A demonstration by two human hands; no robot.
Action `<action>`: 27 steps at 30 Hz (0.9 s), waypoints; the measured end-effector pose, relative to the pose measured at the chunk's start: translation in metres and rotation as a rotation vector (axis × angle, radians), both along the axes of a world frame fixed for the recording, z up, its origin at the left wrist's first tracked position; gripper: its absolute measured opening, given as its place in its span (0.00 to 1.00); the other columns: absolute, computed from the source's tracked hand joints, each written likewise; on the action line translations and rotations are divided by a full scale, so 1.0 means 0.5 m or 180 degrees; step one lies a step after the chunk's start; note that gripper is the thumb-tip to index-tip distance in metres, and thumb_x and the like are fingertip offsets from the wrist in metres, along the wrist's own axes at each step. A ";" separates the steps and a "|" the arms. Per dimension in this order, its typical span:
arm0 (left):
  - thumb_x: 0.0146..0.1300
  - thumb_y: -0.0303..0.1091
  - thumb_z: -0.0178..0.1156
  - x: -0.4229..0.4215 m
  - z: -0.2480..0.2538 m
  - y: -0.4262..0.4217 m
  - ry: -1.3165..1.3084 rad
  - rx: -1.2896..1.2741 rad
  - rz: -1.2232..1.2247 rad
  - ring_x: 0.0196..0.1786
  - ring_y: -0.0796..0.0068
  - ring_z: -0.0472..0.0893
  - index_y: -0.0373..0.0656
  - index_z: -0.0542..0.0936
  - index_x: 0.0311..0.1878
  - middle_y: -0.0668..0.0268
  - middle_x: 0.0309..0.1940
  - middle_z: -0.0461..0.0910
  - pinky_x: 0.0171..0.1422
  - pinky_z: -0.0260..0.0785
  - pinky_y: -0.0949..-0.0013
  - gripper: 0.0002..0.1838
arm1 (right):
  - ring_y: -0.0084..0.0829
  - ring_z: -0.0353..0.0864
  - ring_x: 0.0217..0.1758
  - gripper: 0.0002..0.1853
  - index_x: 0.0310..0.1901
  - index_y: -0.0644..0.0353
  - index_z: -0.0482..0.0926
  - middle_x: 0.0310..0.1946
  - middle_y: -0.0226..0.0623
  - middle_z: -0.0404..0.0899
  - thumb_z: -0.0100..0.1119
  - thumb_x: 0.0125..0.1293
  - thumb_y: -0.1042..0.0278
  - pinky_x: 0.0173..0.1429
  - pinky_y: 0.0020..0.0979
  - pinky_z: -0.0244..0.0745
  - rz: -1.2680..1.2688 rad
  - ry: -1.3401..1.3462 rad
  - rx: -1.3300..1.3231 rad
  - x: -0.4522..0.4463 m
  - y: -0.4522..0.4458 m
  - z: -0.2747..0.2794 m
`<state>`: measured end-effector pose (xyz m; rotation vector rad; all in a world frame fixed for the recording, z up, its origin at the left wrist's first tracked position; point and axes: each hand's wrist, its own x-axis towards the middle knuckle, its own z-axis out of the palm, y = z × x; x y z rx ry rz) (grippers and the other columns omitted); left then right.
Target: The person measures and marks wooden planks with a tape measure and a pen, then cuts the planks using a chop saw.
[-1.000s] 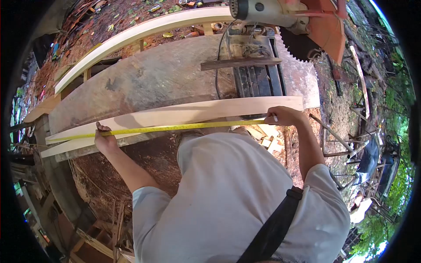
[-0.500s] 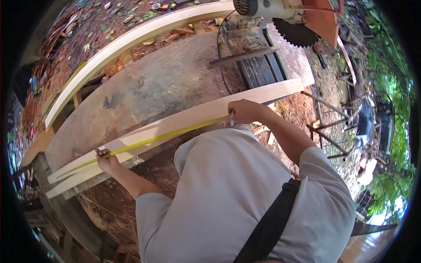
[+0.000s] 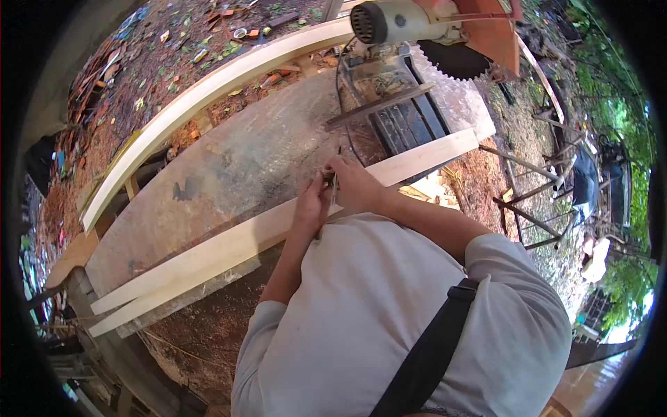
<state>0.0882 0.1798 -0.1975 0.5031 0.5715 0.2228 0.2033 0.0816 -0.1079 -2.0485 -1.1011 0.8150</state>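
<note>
My left hand [image 3: 310,207] and my right hand [image 3: 353,185] meet in front of my chest, above a long pale wooden board [image 3: 233,240]. Both are closed, fingers bent around small things that I cannot make out. A thin, light-coloured piece shows between them, and a dark tip sticks up above the right fingers. No yellow tape is visible now. The board lies lengthwise on a worn, stained table [image 3: 229,167]. At its left end, a second pale strip [image 3: 128,314] splits away from it at a narrow angle.
A cut-off saw with a toothed blade [image 3: 455,61] and black base [image 3: 410,104] stands at the table's far right. Behind the table runs another long pale board [image 3: 201,87]. Metal trestle legs [image 3: 531,201] stand at right; scraps litter the ground.
The yellow measuring tape stretched along the board is gone from sight. My left hand has come from the board's left end to my right hand, which has moved slightly left.
</note>
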 end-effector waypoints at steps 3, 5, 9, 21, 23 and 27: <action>0.78 0.51 0.48 0.026 0.064 -0.010 0.0383 -0.0677 -0.0549 0.51 0.64 0.84 0.37 0.78 0.56 0.56 0.48 0.84 0.58 0.78 0.58 0.25 | 0.57 0.78 0.58 0.26 0.52 0.65 0.74 0.50 0.58 0.80 0.73 0.59 0.58 0.59 0.50 0.74 -0.0089 -0.0598 0.0343 0.021 -0.027 0.000; 0.78 0.52 0.47 0.047 0.062 0.005 0.0504 -0.0365 -0.0614 0.49 0.65 0.84 0.37 0.79 0.55 0.58 0.47 0.84 0.53 0.79 0.59 0.25 | 0.55 0.77 0.59 0.24 0.52 0.64 0.77 0.51 0.56 0.79 0.74 0.59 0.60 0.61 0.48 0.73 -0.0449 -0.0668 0.0925 0.048 -0.075 0.008; 0.74 0.47 0.55 0.081 -0.012 0.137 0.1923 0.2840 -0.0831 0.47 0.59 0.84 0.37 0.80 0.51 0.54 0.48 0.83 0.50 0.76 0.56 0.21 | 0.47 0.77 0.54 0.20 0.52 0.62 0.79 0.48 0.47 0.80 0.73 0.61 0.64 0.61 0.42 0.72 -0.2183 -0.1221 0.0566 0.200 -0.274 -0.118; 0.69 0.49 0.60 0.095 0.002 0.296 0.2037 0.5266 -0.1008 0.46 0.50 0.82 0.32 0.83 0.46 0.46 0.43 0.83 0.52 0.72 0.53 0.23 | 0.29 0.77 0.38 0.08 0.37 0.59 0.81 0.32 0.31 0.78 0.70 0.60 0.67 0.42 0.37 0.68 -0.5216 0.1794 0.0599 0.438 -0.515 -0.213; 0.70 0.50 0.58 -0.047 -0.045 0.353 0.1842 0.5685 -0.2065 0.30 0.62 0.77 0.30 0.81 0.37 0.53 0.25 0.79 0.40 0.68 0.55 0.26 | 0.26 0.73 0.30 0.05 0.32 0.56 0.79 0.26 0.29 0.76 0.68 0.61 0.73 0.33 0.34 0.65 -0.5425 0.2132 0.1165 0.455 -0.514 -0.225; 0.66 0.59 0.60 -0.177 0.085 0.367 0.2978 0.4268 -0.3564 0.30 0.53 0.83 0.32 0.82 0.28 0.44 0.23 0.78 0.38 0.69 0.51 0.31 | 0.26 0.69 0.18 0.08 0.32 0.53 0.77 0.22 0.28 0.74 0.69 0.61 0.74 0.22 0.26 0.59 -0.4990 0.2071 0.1141 0.575 -0.557 -0.264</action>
